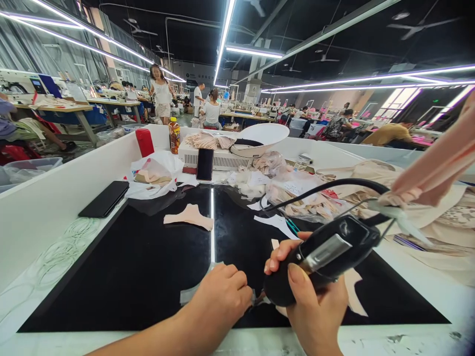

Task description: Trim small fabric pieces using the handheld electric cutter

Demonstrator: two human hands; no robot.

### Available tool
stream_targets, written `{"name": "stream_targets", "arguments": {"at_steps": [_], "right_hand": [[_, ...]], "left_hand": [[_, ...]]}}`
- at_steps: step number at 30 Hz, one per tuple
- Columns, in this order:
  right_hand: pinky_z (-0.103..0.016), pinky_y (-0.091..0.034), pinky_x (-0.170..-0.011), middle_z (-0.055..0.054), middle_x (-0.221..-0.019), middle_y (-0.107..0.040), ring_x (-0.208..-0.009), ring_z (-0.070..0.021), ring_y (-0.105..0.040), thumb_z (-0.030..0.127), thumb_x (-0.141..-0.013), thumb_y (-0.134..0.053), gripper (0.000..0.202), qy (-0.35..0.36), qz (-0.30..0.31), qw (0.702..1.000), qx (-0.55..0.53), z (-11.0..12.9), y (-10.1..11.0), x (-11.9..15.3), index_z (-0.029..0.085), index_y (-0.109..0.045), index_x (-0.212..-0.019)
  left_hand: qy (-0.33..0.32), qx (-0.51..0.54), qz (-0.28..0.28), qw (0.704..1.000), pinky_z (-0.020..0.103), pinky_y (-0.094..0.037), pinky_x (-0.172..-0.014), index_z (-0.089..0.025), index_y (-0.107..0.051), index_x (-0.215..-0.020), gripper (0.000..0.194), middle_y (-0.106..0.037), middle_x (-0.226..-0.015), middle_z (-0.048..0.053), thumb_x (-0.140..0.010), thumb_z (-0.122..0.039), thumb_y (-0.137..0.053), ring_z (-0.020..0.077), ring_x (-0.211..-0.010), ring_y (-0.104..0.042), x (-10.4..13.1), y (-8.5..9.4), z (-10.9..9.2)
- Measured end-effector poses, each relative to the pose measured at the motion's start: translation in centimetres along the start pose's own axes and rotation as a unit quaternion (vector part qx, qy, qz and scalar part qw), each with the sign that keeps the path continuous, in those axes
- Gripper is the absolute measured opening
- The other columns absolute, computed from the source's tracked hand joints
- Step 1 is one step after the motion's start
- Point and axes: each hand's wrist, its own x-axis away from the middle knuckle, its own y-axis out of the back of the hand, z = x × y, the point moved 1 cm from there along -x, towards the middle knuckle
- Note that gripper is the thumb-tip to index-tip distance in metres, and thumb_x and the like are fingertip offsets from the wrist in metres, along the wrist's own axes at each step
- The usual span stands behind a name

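My right hand grips a black corded electric hand tool, its thumb along the near side. The tool tilts down to the left, and its lower tip is partly hidden near my left hand. My left hand is closed and low on the black mat, over a translucent grey curved piece that it largely covers. Beige fabric lies partly behind my right hand, with one cut piece showing at its right. Farther up the mat lies another beige cut piece.
A peach fabric strip hangs by the tool's black cord. Bagged fabric pieces, a white pattern piece and a phone lie beyond. Left are a black tablet-like case and looped cord. White walls edge the table.
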Motion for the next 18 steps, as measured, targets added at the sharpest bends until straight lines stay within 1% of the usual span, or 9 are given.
{"name": "stream_targets", "arguments": {"at_steps": [4,7,11,14,18], "right_hand": [[-0.033,-0.060,-0.062,0.001,-0.087,-0.065,-0.066,-0.0152,-0.066,0.030,-0.093,-0.074,0.032,-0.008,-0.008,1.000,-0.004,0.0,0.0,0.0,0.030,-0.057,-0.120],[-0.032,-0.059,-0.061,0.001,-0.086,-0.065,-0.066,-0.0152,-0.066,0.030,-0.093,-0.075,0.033,-0.011,-0.013,1.000,-0.004,0.1,0.0,0.0,0.030,-0.057,-0.120],[-0.032,-0.059,-0.061,0.001,-0.086,-0.065,-0.066,-0.0150,-0.065,0.029,-0.093,-0.074,0.031,-0.006,-0.012,1.000,-0.003,0.1,-0.1,0.0,0.030,-0.058,-0.120],[-0.032,-0.059,-0.061,0.001,-0.086,-0.065,-0.066,-0.0149,-0.065,0.029,-0.093,-0.074,0.031,-0.003,-0.010,1.000,-0.003,0.1,-0.1,0.0,0.030,-0.058,-0.120],[-0.032,-0.059,-0.061,0.001,-0.086,-0.065,-0.065,-0.0151,-0.065,0.030,-0.093,-0.075,0.032,-0.002,-0.014,1.000,-0.002,0.0,-0.1,0.1,0.030,-0.057,-0.120]], "left_hand": [[-0.016,-0.023,-0.014,1.000,0.033,-0.032,-0.059,-0.020,-0.051,-0.073,0.029,-0.055,-0.072,-0.003,-0.094,-0.014,-0.070,0.0177,-0.068,-0.051,0.2,-0.3,-0.1],[-0.012,-0.030,-0.019,0.999,0.034,-0.031,-0.059,-0.020,-0.050,-0.072,0.030,-0.054,-0.071,-0.003,-0.094,-0.016,-0.070,0.0177,-0.067,-0.050,0.1,-0.1,-0.2],[0.001,-0.005,-0.020,1.000,0.033,-0.032,-0.061,-0.020,-0.051,-0.075,0.028,-0.057,-0.074,-0.002,-0.093,-0.016,-0.071,0.0177,-0.068,-0.051,0.0,0.5,-0.1],[-0.007,0.012,-0.043,0.999,0.033,-0.034,-0.064,-0.019,-0.051,-0.076,0.027,-0.056,-0.075,-0.002,-0.097,-0.015,-0.067,0.0168,-0.068,-0.051,0.1,0.8,0.1],[-0.040,0.016,-0.071,0.997,0.033,-0.037,-0.067,-0.017,-0.054,-0.079,0.023,-0.056,-0.076,-0.001,-0.100,-0.013,-0.061,0.0165,-0.070,-0.052,0.3,1.3,0.1]]}}
